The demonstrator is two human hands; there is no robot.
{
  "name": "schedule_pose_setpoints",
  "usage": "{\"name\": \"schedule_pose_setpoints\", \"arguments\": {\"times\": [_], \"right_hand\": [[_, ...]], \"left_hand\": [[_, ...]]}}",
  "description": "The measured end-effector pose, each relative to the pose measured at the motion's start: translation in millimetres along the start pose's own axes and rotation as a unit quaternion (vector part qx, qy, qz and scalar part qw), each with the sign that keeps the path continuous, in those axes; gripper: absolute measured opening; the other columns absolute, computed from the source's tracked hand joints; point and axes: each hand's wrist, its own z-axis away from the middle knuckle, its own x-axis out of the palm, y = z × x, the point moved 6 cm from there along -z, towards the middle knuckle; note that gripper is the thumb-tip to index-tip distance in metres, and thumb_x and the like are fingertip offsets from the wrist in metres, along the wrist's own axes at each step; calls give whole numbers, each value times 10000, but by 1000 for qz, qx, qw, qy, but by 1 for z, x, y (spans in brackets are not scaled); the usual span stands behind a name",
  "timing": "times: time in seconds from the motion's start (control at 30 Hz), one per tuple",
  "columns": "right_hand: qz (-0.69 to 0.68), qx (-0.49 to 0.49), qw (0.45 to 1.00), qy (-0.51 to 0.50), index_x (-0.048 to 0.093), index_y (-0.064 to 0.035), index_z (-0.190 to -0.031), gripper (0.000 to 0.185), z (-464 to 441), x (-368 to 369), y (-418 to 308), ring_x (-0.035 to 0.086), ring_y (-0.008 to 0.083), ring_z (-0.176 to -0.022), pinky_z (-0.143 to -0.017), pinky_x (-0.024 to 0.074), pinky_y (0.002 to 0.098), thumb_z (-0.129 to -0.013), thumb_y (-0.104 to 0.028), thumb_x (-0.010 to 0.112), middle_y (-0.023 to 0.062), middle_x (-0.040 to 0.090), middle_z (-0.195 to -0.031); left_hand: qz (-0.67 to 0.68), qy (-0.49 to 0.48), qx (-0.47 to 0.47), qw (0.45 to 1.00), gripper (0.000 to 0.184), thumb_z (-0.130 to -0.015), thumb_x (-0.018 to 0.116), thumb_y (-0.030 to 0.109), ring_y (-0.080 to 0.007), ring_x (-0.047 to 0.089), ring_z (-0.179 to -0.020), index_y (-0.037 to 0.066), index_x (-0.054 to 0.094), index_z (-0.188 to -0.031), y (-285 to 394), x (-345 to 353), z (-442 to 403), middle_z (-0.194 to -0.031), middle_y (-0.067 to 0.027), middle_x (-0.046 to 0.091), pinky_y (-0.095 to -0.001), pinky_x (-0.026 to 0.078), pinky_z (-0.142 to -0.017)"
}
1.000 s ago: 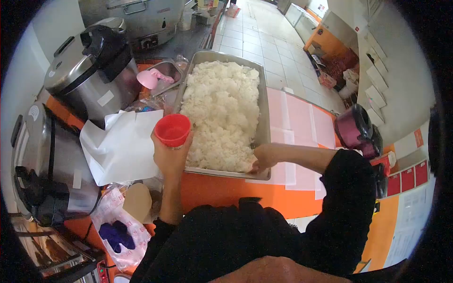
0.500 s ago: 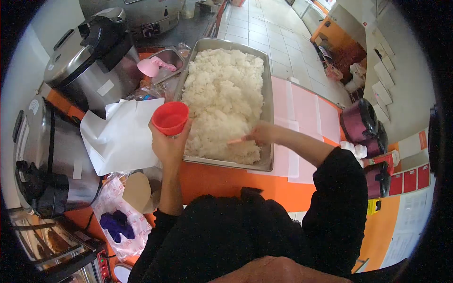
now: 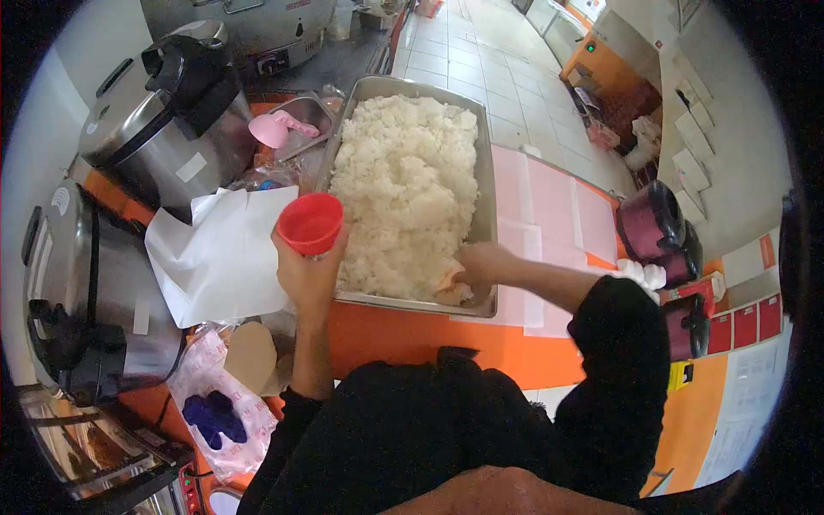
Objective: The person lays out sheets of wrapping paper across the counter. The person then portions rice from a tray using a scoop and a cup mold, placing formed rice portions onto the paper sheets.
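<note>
A deep metal tray (image 3: 491, 215) heaped with cooked white rice (image 3: 403, 172) lies on the orange counter in front of me. My left hand (image 3: 307, 273) is closed around a red cup (image 3: 311, 221), its open mouth facing up, beside the tray's left side. At the tray's near right corner, my right hand (image 3: 481, 263) is closed on a pale pinkish rice paddle (image 3: 450, 276). The paddle's blade is down in the rice and partly hidden by it.
Two large rice cookers (image 3: 112, 292) stand at the left. White paper sheets (image 3: 223, 249) lie between them and the tray. A pink scoop (image 3: 273, 129) rests on a small metal pan behind. Pink sheets (image 3: 558, 206) cover the counter at right, with maroon pots (image 3: 652, 219) beyond.
My right hand has moved slightly down and nearer the tray's front right corner, turning the paddle's blade into the rice there. My left hand still holds the red cup in nearly the same place.
</note>
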Motion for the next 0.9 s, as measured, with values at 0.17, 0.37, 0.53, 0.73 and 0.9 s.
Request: {"name": "schedule_pose_setpoints", "arguments": {"times": [0.17,0.37,0.53,0.73,0.9], "right_hand": [[-272,15,962,17,711,-53,-913,278,-17,18,-1,638,233,-716,-686,485,361,-833,-313,654,182,664,-768],[-355,-85,918,155,653,25,-680,413,-35,6,11,486,200,-474,-490,396,389,-821,-363,672,169,532,-525],[-297,-11,942,154,695,-47,-852,333,-38,-39,20,568,203,-626,-586,450,356,-788,-373,703,146,623,-702],[-61,-78,933,345,704,-52,-818,392,4,-111,29,658,284,-712,-627,508,391,-721,-432,708,146,665,-739],[113,58,991,43,664,-88,-1005,464,15,-94,21,632,338,-885,-760,502,427,-695,-427,724,158,653,-967]], "left_hand": [[-5,-9,-13,1000,751,-643,839,360,-284,636,-991,61,452,-1213,-1,3,-1,-1096,-133,636,-376,502,-829],[-3,-4,4,1000,746,-646,833,372,-293,639,-980,54,456,-1205,0,3,-1,-1086,-137,639,-382,501,-821],[-23,0,-3,1000,760,-649,827,385,-306,632,-984,45,445,-1211,-1,2,0,-1102,-153,628,-389,493,-826],[21,11,11,1000,763,-647,836,350,-302,618,-1013,29,436,-1213,-8,-1,-2,-1121,-172,610,-380,486,-843],[15,10,8,1000,767,-646,839,341,-302,622,-1002,29,435,-1218,-1,0,-3,-1111,-167,615,-380,492,-834]]}}
